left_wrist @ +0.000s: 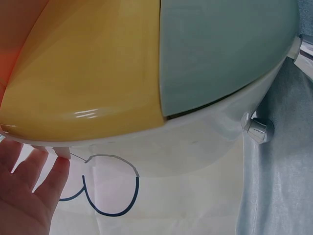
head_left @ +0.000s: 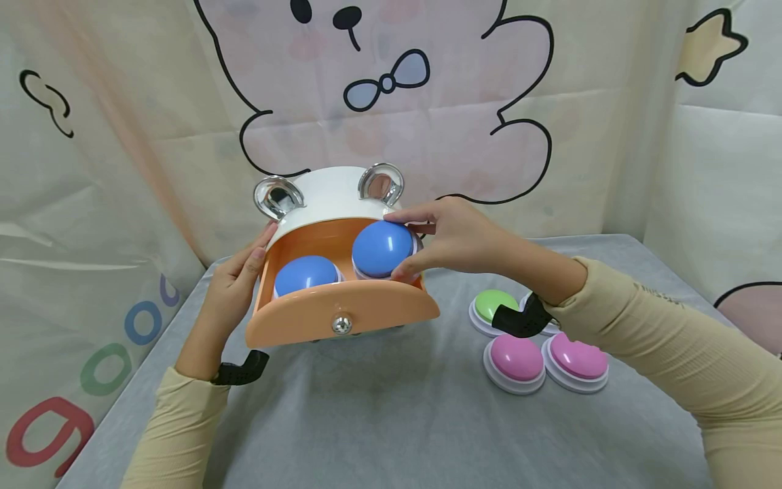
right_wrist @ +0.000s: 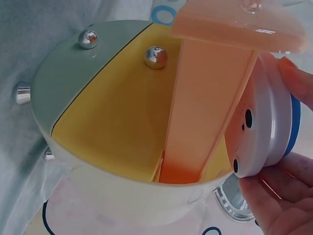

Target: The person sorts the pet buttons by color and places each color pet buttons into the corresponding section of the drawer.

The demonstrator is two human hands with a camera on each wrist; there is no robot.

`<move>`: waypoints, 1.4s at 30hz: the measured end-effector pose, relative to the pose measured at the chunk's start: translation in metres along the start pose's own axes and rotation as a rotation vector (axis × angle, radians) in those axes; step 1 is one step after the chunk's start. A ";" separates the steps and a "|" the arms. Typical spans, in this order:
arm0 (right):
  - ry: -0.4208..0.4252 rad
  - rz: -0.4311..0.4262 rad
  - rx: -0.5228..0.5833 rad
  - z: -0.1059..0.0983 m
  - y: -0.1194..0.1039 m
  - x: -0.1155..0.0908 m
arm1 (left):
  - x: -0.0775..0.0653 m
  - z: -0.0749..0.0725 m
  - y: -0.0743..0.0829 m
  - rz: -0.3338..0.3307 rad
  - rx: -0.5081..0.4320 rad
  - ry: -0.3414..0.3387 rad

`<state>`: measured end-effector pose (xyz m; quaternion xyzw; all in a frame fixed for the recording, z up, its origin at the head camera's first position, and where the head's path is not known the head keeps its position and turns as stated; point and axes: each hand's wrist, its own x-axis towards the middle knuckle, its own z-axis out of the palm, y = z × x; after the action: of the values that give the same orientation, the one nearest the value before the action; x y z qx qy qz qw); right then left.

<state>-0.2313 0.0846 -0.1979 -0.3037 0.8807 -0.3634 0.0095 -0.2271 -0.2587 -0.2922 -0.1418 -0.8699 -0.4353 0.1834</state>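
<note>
1. Fingers of the right hand (head_left: 455,234): gripping one blue button (head_left: 383,248) by its white rim, thumb at the lower edge.
2. Fingers of the left hand (head_left: 235,278): extended, resting against the side of the white cabinet (head_left: 336,180).
3. Position of the held blue button: tilted, at the right end of the orange drawer (head_left: 342,305), underside facing the drawer. Contact between them cannot be determined.
4. Second blue button (head_left: 305,273): inside the pulled-out orange drawer, left end.
5. Markings: dark marks on the right sleeve (head_left: 660,339) are too small to read. Left curtain (head_left: 67,224) bears four coloured figures: red (letter-like), green ring, blue ring, purple.
6. Button count: blue, two; pink buttons (head_left: 516,358), two, side by side on the grey cloth (head_left: 427,421); green button (head_left: 495,305), one. One further white-based button (head_left: 552,330) is partly hidden by the right wrist device (head_left: 522,318); top colour cannot be determined.
7. Cabinet count: three drawers. Orange is extended; yellow drawer (right_wrist: 117,112) and grey-green drawer (right_wrist: 93,61) are closed. Chrome knobs (right_wrist: 155,58): one per drawer. Chrome ears (head_left: 277,195): two.
</note>
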 end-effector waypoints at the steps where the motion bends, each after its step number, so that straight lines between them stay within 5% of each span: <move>1: 0.003 -0.002 0.003 0.001 0.000 0.000 | 0.000 0.000 0.000 0.001 -0.001 0.000; 16: -0.049 -0.031 -0.111 0.016 0.000 0.005 | -0.001 0.000 0.000 -0.007 -0.007 -0.003; 36: -0.096 -0.025 -0.059 0.022 0.004 0.009 | 0.001 -0.001 -0.004 0.029 -0.023 0.008; 39: -0.044 -0.022 0.031 0.023 0.004 0.005 | 0.001 0.000 -0.004 0.028 -0.029 0.006; 42: 0.114 -0.045 0.204 0.024 -0.001 -0.006 | 0.001 0.000 -0.003 0.026 -0.026 0.003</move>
<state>-0.2204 0.0718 -0.2162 -0.2999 0.8312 -0.4679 -0.0181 -0.2292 -0.2600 -0.2936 -0.1549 -0.8620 -0.4444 0.1882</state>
